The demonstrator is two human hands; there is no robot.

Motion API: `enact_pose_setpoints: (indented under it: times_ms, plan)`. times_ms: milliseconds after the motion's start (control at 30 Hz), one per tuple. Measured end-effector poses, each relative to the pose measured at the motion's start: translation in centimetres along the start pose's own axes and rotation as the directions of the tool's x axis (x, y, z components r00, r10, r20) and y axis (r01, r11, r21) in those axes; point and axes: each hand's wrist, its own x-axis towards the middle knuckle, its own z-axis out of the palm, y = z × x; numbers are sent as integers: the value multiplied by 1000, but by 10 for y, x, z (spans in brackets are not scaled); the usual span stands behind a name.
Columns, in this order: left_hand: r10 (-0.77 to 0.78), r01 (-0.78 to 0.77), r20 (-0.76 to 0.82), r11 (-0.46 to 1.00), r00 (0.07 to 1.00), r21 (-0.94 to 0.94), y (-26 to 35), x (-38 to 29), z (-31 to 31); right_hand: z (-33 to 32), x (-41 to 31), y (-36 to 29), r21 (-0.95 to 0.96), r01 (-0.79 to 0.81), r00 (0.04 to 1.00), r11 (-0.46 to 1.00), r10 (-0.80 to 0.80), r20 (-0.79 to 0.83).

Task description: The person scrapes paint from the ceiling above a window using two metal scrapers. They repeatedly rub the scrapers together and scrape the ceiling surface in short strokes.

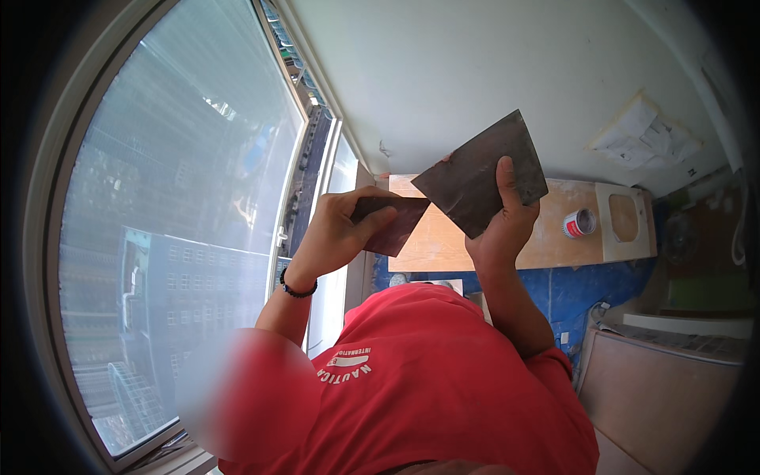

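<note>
My left hand [341,231], with a dark beaded bracelet at the wrist, grips a small dark flat plate [405,219], thumb on its face. My right hand [504,234] holds a larger, roughly square dark plate [481,172] by its lower edge, thumb up across the face. The larger plate is tilted, one corner pointing up. A corner of the small plate meets the larger plate's left edge in the picture; whether they touch, I cannot tell. Behind both lies a long wooden board [436,240]. An open tin [579,224] with a red and white label stands on it.
A large window [178,225] fills the left side, its frame near my left arm. A pale wall [475,65] rises beyond the board, with a taped sheet [647,133] on it. A panel with a cutout [607,222] lies at the board's right end. Blue covering [537,297] is below.
</note>
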Motion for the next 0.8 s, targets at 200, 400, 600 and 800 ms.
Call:
enact_pose_setpoints:
  times_ms: [200,400,600,800]
  plan:
    - [-131,-99,-353,821,926,-563,-4,-14,14,8,0,-4,17,61,998,998,-61,-7]
    - [-150,-142,-373,747,916,-650,-1,-13,28,19,-12,7,-17,135,990,991,-135,-30]
    - [-196,-153,-373,673,907,-724,-3,-9,32,21,-14,15,-101,270,955,957,-253,155]
    - [-216,-140,-352,640,911,-756,-15,-11,38,21,-21,15,-187,311,928,932,-256,269]
